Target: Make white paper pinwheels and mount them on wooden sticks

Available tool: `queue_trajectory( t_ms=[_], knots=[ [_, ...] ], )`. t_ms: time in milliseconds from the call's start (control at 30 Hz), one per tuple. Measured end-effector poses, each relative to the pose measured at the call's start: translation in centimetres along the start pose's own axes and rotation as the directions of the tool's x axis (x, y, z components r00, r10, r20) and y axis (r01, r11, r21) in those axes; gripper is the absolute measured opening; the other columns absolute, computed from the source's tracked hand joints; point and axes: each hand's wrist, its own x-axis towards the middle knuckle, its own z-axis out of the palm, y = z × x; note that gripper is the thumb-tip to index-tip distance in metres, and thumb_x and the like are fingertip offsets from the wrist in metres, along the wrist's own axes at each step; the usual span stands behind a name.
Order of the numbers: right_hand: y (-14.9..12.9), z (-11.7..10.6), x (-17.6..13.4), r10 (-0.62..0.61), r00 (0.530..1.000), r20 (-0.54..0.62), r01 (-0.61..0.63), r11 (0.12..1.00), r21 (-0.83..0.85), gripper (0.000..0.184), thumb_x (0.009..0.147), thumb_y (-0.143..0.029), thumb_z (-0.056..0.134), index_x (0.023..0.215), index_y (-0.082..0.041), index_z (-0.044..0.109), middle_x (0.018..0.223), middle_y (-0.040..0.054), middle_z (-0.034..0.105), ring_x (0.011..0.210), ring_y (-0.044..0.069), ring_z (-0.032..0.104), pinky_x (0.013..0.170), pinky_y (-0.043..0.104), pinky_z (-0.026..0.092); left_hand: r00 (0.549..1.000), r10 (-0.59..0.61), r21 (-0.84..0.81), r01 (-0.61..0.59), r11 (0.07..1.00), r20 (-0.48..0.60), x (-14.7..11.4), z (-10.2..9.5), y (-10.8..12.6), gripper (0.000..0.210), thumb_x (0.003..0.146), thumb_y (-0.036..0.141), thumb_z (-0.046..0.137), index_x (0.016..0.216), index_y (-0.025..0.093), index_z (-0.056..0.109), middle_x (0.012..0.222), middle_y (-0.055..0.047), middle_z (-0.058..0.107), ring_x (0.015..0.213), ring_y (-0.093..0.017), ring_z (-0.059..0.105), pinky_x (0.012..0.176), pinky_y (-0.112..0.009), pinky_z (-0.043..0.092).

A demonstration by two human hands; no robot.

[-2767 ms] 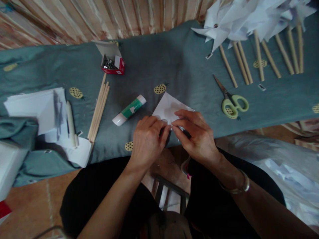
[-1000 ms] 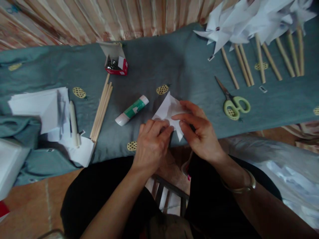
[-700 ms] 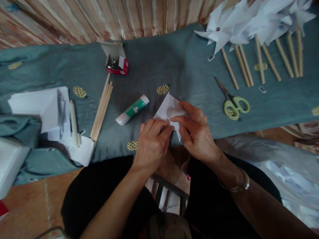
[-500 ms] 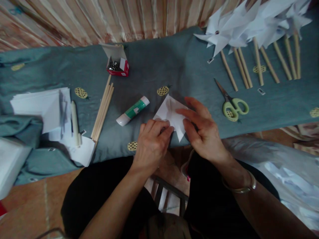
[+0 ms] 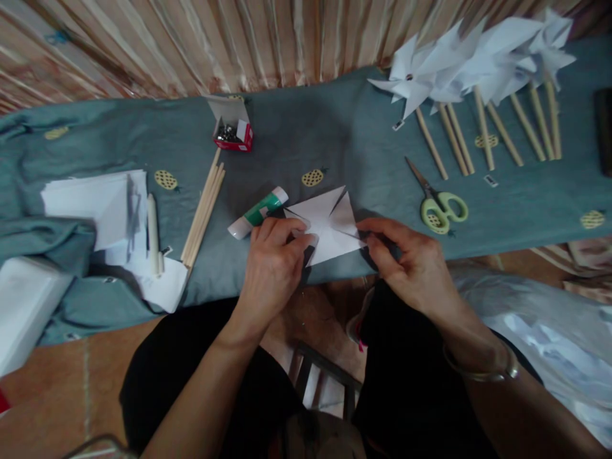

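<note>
A white square of paper [image 5: 329, 231], slit from its corners toward the middle, lies flat near the table's front edge. My left hand [image 5: 280, 258] pinches its left side between thumb and fingers. At the right corner, the thumb and forefinger of my right hand [image 5: 406, 261] close on the paper. A green and white glue stick [image 5: 261, 210] lies just beyond my left hand, close to the paper's left corner. To the right of my right hand rest scissors [image 5: 437, 201] with light green handles, their blades pointing away from me.
Several white paper pinwheels [image 5: 415, 76] on wooden sticks lie at the back right. An open red box [image 5: 239, 137] of small metal pieces stands behind a bundle of wooden sticks [image 5: 203, 217]. Further left are stacked paper sheets [image 5: 90, 204] and a pale pen-like stick [image 5: 153, 233].
The paper has turned and now lies flat and spread out, where before part of it was folded over. My hands have moved apart to its left and right sides.
</note>
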Motion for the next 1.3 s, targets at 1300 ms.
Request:
queue_trajectory(
  t_ms=[1300],
  knots=[
    [0.3, 0.4, -2.2, -0.099, 0.985, 0.138, 0.07, 0.977, 0.203, 0.015, 0.079, -0.016, 0.064, 0.09, -0.024, 0.071, 0.127, 0.0071, 0.059, 0.122, 0.026, 0.054, 0.103, 0.047, 0.043, 0.979, 0.197, -0.151, -0.186, 0.971, 0.059, -2.4, 0.0, 2.7, 0.014, 0.087, 0.012, 0.056, 0.099, 0.015, 0.063, 0.102, -0.007, 0.072, 0.09, -0.02, 0.065, 0.078, -0.035, 0.047]
  ],
)
